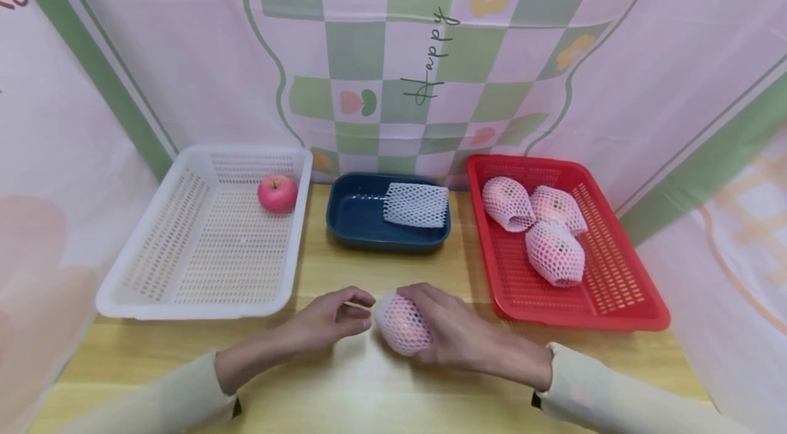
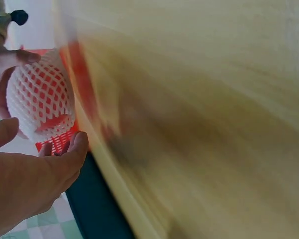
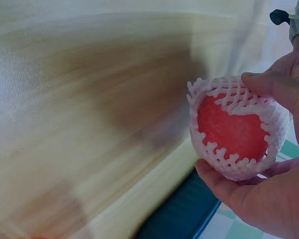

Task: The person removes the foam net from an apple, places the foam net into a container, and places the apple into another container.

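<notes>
My right hand [image 1: 451,330] grips an apple in a white foam net sleeve [image 1: 402,324] above the front middle of the table. In the right wrist view, red skin shows through the open end of the net on this apple [image 3: 234,129], with thumb and fingers on opposite sides. Just left of it is my left hand [image 1: 332,318], its fingers loosely bent and a small gap between them and the net. The left wrist view shows the left hand [image 2: 35,174] near the netted apple [image 2: 42,97], holding nothing.
At left stands a white basket [image 1: 203,307] with one bare apple [image 1: 277,193]. A dark blue tray [image 1: 356,215] at the back middle holds an unfilled foam net [image 1: 416,205]. The red basket [image 1: 578,318] at right has three netted apples [image 1: 555,253]. A patterned curtain [image 1: 430,44] hangs behind.
</notes>
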The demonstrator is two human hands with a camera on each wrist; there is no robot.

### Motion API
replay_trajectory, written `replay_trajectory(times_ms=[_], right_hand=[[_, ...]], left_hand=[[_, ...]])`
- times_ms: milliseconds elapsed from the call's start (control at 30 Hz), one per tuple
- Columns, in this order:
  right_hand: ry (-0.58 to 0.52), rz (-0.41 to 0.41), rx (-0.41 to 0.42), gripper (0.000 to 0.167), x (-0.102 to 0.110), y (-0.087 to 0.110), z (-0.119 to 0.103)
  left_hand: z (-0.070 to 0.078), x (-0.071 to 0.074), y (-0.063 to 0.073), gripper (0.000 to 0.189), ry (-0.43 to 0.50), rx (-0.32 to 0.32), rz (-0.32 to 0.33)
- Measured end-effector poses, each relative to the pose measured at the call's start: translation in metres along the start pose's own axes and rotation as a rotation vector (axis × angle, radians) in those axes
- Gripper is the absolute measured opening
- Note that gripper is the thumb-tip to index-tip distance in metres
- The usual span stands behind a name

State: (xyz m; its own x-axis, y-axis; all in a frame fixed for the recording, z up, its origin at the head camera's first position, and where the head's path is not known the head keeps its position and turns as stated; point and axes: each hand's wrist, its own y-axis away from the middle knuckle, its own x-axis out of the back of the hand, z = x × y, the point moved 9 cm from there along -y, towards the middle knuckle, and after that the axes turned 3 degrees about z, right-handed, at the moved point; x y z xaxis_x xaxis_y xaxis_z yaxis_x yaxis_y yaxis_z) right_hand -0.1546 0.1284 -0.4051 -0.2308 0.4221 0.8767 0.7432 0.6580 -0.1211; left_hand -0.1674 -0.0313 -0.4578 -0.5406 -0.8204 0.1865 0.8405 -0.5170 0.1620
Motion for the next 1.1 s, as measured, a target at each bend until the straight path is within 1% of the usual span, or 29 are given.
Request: replay_trajectory(times_ms=[133, 267, 467, 667, 733, 900, 1000, 1100], right_hand=[[-0.016, -0.013, 0.016, 0.090, -0.005, 0.000, 0.001], [-0.018, -0.016, 0.027, 0.090, -0.008, 0.001, 0.002], [-0.008, -0.010, 0.057, 0.090, -0.009, 0.000, 0.001], [-0.013, -0.012, 0.077, 0.089, -0.011, -0.001, 0.000], [-0.017, -0.023, 0.069, 0.089, -0.012, -0.001, 0.001], [-0.045, -0.065, 0.041, 0.090, -0.016, -0.002, 0.004], [-0.044, -0.083, 0.035, 0.090, -0.018, -0.001, 0.004], [-0.033, -0.083, 0.042, 0.090, -0.018, -0.002, 0.004]], left_hand=[[-0.005, -0.002, -0.004, 0.029, -0.007, -0.031, 0.004], [-0.009, -0.004, -0.006, 0.025, 0.033, -0.057, 0.019], [-0.013, -0.001, -0.008, 0.021, 0.057, -0.053, 0.080], [-0.018, 0.000, -0.010, 0.021, 0.077, -0.046, 0.112], [-0.020, -0.001, -0.011, 0.023, 0.081, -0.037, 0.110], [-0.025, -0.007, -0.014, 0.031, 0.165, -0.003, 0.082], [-0.025, -0.009, -0.014, 0.036, 0.197, -0.002, 0.065], [-0.025, -0.012, -0.014, 0.042, 0.223, -0.004, 0.045]])
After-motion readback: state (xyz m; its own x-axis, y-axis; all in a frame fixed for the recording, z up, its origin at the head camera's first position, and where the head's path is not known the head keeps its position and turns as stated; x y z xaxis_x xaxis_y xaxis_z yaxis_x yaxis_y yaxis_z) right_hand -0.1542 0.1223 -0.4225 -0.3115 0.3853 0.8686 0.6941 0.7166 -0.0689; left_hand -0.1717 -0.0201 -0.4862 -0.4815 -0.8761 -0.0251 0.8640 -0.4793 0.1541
